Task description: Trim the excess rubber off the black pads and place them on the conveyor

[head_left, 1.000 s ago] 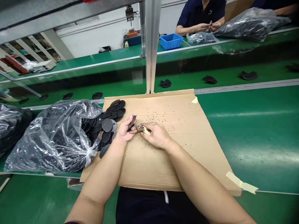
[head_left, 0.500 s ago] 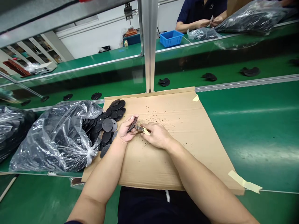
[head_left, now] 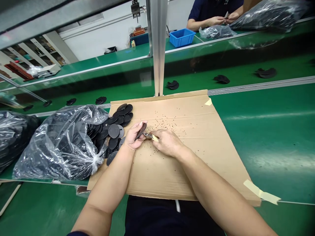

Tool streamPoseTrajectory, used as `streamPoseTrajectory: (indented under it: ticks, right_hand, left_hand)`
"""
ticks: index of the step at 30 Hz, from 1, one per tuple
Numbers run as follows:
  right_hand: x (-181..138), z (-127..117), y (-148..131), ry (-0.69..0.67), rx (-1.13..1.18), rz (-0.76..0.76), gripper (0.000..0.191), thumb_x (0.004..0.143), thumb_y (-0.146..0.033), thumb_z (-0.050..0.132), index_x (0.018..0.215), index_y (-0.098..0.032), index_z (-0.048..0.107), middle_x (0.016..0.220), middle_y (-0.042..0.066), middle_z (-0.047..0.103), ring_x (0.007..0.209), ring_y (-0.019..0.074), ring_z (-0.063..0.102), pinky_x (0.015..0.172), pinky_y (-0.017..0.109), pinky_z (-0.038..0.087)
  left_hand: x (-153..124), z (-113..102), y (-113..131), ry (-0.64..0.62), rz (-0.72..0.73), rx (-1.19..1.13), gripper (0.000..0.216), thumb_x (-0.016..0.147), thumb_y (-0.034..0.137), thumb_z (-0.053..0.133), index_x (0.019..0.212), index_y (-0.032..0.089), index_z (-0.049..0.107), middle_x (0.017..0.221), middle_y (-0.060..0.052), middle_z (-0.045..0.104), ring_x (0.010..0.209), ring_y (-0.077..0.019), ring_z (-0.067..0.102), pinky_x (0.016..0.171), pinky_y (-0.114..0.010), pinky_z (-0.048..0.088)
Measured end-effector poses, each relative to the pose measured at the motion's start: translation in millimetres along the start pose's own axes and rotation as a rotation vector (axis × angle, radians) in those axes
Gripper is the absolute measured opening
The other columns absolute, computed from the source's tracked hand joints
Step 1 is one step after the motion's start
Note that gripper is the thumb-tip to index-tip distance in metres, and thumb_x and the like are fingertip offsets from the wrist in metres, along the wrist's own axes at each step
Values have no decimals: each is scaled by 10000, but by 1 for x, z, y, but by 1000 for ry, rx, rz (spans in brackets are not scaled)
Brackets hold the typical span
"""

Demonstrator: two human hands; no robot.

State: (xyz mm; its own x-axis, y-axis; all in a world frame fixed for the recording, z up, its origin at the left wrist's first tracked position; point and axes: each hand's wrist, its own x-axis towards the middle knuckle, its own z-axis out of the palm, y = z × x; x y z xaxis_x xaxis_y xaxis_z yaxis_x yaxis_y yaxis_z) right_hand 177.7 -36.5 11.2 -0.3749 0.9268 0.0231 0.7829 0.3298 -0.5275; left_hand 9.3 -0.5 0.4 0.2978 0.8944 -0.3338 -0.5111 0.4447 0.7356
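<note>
Above the cardboard sheet (head_left: 167, 177), my left hand (head_left: 133, 137) is closed on a thin black disc (head_left: 141, 131), which it holds tilted on edge. My right hand (head_left: 168, 142) is wrapped round a pair of nippers (head_left: 154, 137) with pale yellow handles. The metal jaws point left and meet the lower right edge of the disc; whether they bite into it I cannot tell. Tiny dark scraps (head_left: 167, 123) lie scattered over the cardboard beyond my hands. A heap of black discs (head_left: 114, 131) spreads left of my left hand, partly on the cardboard.
A clear plastic bag (head_left: 56, 147) of black discs lies at the left. Behind the cardboard rises a metal post (head_left: 159, 49). Black pieces (head_left: 173, 85) sit spaced along the green strip (head_left: 197, 82). Across it, a person's hands (head_left: 225, 20) work near a blue bin (head_left: 182, 37).
The disc in my left hand has turned slightly, showing more of its face. My right hand and the nippers stay close beside it. The whole view has shifted a little.
</note>
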Motion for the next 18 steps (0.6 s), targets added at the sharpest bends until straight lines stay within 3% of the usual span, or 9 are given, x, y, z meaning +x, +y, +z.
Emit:
streamPoseTrajectory:
  ticks: [4,8,12,15,18]
  right_hand:
    - [-1,-1,0,-21,113,35,203,786,-234,558,912,-255,715,855,15,716,752,174,620,672,251,426]
    - [0,1,2,-55,371,81,229,777,-298,564,926,-254,732,666,-44,648,592,127,549,578,231,383]
    - [2,0,7,-59,713,177,289,713,-398,628,879,-175,707,576,-38,554,514,115,483,531,242,375]
    - [2,-5,13,-141,1128,218,437,747,-503,562,1007,-161,640,720,29,620,603,158,569,591,309,463]
    - [2,-8,19,-176,1284,204,410,813,-523,440,996,-193,600,776,54,613,669,193,599,621,364,483]
  left_hand:
    - [1,2,-1,6,-9,-6,181,799,232,665,942,133,613,614,52,461,338,-14,364,298,-117,215]
    - [2,4,-1,-18,-29,-43,141,845,230,609,949,136,602,617,47,474,331,-17,341,292,-124,187]
    - [5,2,0,-49,-28,-165,112,871,218,578,948,136,582,607,45,471,362,-29,361,305,-128,207]
    - [10,0,-3,27,77,-210,164,829,234,654,938,153,562,649,33,528,442,-53,469,364,-139,319]
    - [17,-2,-8,62,164,-196,261,742,227,750,905,145,563,757,-11,613,613,-106,597,525,-197,474]
